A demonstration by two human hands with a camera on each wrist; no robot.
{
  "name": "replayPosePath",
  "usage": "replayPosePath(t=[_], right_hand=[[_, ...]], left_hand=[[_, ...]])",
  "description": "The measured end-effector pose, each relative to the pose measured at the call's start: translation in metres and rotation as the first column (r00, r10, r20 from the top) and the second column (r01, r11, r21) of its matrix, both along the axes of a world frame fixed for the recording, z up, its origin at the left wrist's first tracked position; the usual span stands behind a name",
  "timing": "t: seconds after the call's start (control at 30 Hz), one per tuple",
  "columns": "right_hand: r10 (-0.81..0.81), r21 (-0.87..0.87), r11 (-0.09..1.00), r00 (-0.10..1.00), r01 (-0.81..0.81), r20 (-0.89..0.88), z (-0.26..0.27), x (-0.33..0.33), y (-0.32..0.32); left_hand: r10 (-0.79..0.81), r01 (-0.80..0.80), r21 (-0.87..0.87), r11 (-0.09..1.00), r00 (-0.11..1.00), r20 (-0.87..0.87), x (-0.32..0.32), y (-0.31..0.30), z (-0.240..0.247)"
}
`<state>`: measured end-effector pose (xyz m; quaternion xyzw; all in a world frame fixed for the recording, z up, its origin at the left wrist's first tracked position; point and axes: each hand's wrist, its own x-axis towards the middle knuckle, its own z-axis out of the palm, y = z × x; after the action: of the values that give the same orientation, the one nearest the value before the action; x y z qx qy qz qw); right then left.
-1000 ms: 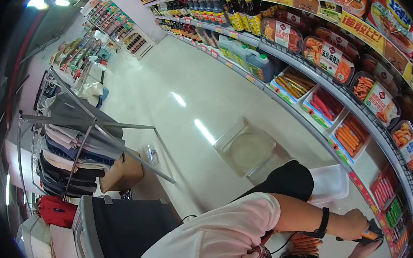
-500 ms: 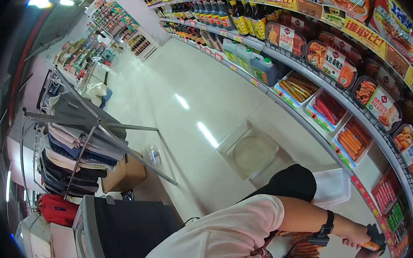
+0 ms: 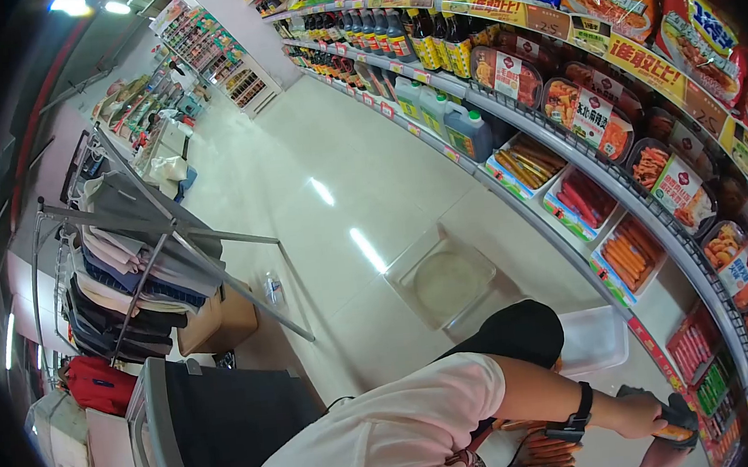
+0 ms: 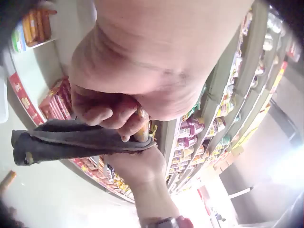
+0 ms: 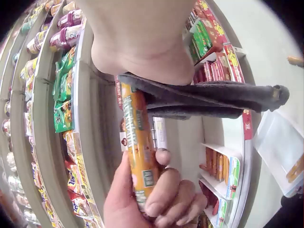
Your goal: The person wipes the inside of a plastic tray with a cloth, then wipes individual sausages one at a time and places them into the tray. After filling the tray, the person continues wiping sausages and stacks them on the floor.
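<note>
My left hand (image 3: 638,413) grips a sausage in a printed orange wrapper (image 5: 140,142), thumb on one side and fingers curled round the other. A dark grey cloth (image 4: 66,142) lies round the far end of the sausage, its loose part sticking out to the side. My right hand (image 3: 662,457) holds the cloth against that end; its fingers are mostly hidden behind the cloth and its own palm. Below my left forearm, several more sausages (image 3: 547,450) lie in a row near the floor.
Shelving (image 3: 559,122) with packaged food curves along the right side. Sausages fill a white bin (image 3: 626,257) on the low shelf. A white tray (image 3: 593,339) and a clear tub (image 3: 443,276) stand on the floor. To the left are a clothes rack (image 3: 171,223) and a cardboard box (image 3: 218,320).
Both hands stay together near the low shelf while the sausage shifts slightly between them. The loose part of the cloth now shows beyond my left hand, where it did not before.
</note>
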<state>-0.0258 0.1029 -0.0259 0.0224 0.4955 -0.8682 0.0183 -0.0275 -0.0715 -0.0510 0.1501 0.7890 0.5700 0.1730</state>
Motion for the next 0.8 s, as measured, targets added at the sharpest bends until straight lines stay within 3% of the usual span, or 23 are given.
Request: replayPosePath(t=[0.03, 0.13, 0.2, 0.27, 0.37, 0.4, 0.43, 0.5, 0.6, 0.73, 0.8], right_hand=[[0.070, 0.020, 0.997, 0.996, -0.069, -0.047, 0.002, 0.000, -0.002], [0.043, 0.118, 0.992, 0.999, -0.043, -0.001, -0.011, -0.006, 0.004], [0.059, 0.074, 0.995, 0.998, -0.060, 0.022, -0.074, -0.020, 0.049], [0.083, 0.009, 0.996, 0.995, -0.084, 0.053, -0.091, -0.020, 0.066], [0.071, 0.175, 0.981, 0.994, -0.084, 0.077, -0.096, -0.020, 0.056], [0.249, -0.097, 0.966, 0.961, -0.238, 0.122, -0.102, -0.022, 0.057], [-0.048, 0.123, 0.992, 0.959, 0.014, 0.279, -0.083, -0.011, 0.021], [-0.138, 0.212, 0.973, 0.962, 0.087, 0.236, -0.081, 0.001, -0.004], [-0.338, 0.322, 0.920, 0.867, 0.222, 0.366, -0.066, 0.006, -0.018], [-0.280, 0.362, 0.918, 0.911, 0.162, 0.303, -0.078, 0.005, 0.001], [-0.249, 0.378, 0.914, 0.938, 0.146, 0.240, -0.085, 0.006, 0.002]], left_hand=[[0.002, -0.004, -0.051, 0.999, 0.999, -0.053, 0.002, -0.002, 0.002], [-0.020, -0.018, -0.187, 0.982, 0.980, -0.198, 0.003, -0.009, 0.005], [-0.053, -0.019, -0.255, 0.967, 0.961, -0.272, 0.003, -0.012, 0.006], [-0.074, -0.005, -0.224, 0.975, 0.937, -0.341, -0.002, -0.012, -0.003], [-0.004, -0.079, -0.170, 0.982, 0.898, -0.440, -0.004, -0.011, -0.002], [0.035, -0.119, -0.150, 0.981, 0.882, -0.469, -0.004, -0.011, -0.001], [0.035, -0.122, -0.171, 0.978, 0.896, -0.443, -0.004, -0.011, 0.000], [0.033, -0.125, -0.215, 0.969, 0.922, -0.387, -0.002, -0.010, 0.001], [-0.069, -0.042, -0.294, 0.955, 0.933, -0.354, -0.001, -0.009, -0.005], [-0.200, 0.059, -0.357, 0.932, 0.906, -0.374, -0.008, -0.019, 0.002], [-0.003, -0.079, -0.219, 0.973, 0.937, -0.348, -0.014, -0.019, 0.010]])
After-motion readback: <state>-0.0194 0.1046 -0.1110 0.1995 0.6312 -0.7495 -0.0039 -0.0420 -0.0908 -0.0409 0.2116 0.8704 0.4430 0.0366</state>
